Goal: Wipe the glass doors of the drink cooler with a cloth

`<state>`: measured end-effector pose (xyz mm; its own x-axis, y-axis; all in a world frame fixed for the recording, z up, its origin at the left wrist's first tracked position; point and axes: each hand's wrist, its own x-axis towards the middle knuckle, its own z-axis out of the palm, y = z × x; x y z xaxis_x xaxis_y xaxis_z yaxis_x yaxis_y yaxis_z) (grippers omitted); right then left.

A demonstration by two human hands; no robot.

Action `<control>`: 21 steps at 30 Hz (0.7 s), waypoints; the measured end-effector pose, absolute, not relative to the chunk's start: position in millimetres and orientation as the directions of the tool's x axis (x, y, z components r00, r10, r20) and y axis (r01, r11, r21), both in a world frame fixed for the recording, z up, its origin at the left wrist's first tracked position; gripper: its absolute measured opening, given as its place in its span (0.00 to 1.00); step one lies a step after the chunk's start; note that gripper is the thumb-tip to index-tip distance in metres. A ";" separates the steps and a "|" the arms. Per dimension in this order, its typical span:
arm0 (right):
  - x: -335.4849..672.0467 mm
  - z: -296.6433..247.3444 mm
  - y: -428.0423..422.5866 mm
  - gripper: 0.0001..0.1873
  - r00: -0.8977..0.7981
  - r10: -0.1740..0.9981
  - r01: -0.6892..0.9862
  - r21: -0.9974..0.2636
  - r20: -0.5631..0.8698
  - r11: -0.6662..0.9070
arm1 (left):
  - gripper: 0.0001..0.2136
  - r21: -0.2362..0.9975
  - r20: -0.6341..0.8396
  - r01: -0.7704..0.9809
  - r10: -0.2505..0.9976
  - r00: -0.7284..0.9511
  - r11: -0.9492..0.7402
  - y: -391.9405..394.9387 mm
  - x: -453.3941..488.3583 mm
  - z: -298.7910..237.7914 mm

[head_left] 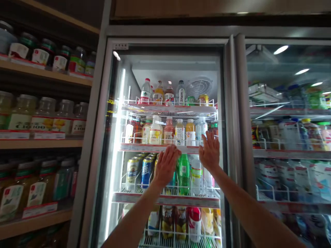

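Both hands are raised in front of the glass door of a lit drinks fridge. My left hand is open, its fingers stretched up and slightly bent, and it holds nothing. Behind it stand the drink cans and a green bottle. My right hand is open too, palm toward the fridge, fingers pointing up, near the door's right side. Juice bottles show just left of its fingertips on the shelf behind. Whether either palm touches the glass, I cannot tell.
Wooden shelves with rows of jars and bottles stand on the left. A second glass-doored fridge full of drinks adjoins on the right, past a metal frame post. Wire-railed shelves hold several rows of bottles inside.
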<state>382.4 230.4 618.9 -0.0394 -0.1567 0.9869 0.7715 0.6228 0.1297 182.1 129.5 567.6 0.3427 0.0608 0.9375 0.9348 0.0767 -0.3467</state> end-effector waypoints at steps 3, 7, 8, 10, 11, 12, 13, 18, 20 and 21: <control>381.0 618.2 230.0 0.28 -0.041 -0.159 0.781 0.131 0.986 0.611 | 0.23 -0.076 0.994 0.991 -0.070 0.084 0.107 107.8 127.4 582.5; 379.7 617.2 230.3 0.28 -0.020 -0.153 0.791 0.109 0.988 0.602 | 0.25 0.135 0.976 0.986 -0.188 -0.114 0.099 97.7 101.8 593.8; 380.1 616.9 230.6 0.28 -0.019 -0.153 0.792 0.108 0.988 0.600 | 0.25 0.037 0.990 0.993 -0.138 -0.021 0.112 102.0 112.3 589.6; 381.8 616.5 231.3 0.28 -0.029 -0.159 0.795 0.119 0.987 0.595 | 0.25 -0.289 0.957 0.952 0.010 0.290 0.101 114.6 142.2 576.5; 382.7 616.4 231.6 0.27 -0.035 -0.162 0.799 0.125 0.986 0.589 | 0.25 -0.412 0.911 0.909 0.062 0.408 0.068 120.5 155.5 570.4; 383.6 616.2 231.9 0.27 -0.040 -0.164 0.803 0.130 0.986 0.582 | 0.25 -0.481 0.875 0.876 0.091 0.476 0.045 124.4 164.0 566.3; 384.2 616.0 232.1 0.27 -0.044 -0.165 0.807 0.133 0.985 0.575 | 0.25 -0.489 0.870 0.872 0.101 0.483 0.035 125.4 165.9 565.0; 381.8 614.0 233.0 0.26 -0.023 -0.149 0.829 0.102 0.989 0.550 | 0.23 0.047 0.989 0.997 -0.144 -0.037 0.066 94.4 88.7 598.5; 379.6 613.1 233.7 0.27 -0.001 -0.140 0.839 0.078 0.990 0.538 | 0.23 0.280 0.929 0.959 -0.263 -0.261 0.037 81.9 56.3 614.0; 378.8 612.6 234.0 0.27 0.004 -0.138 0.842 0.071 0.990 0.535 | 0.23 0.339 0.902 0.940 -0.293 -0.318 0.025 79.2 49.2 617.9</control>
<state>378.8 234.0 612.6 0.0043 -0.1379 0.9904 0.8419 0.5350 0.0709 49.2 79.2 617.9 -0.3178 -0.2927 0.9019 0.9403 0.0250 0.3394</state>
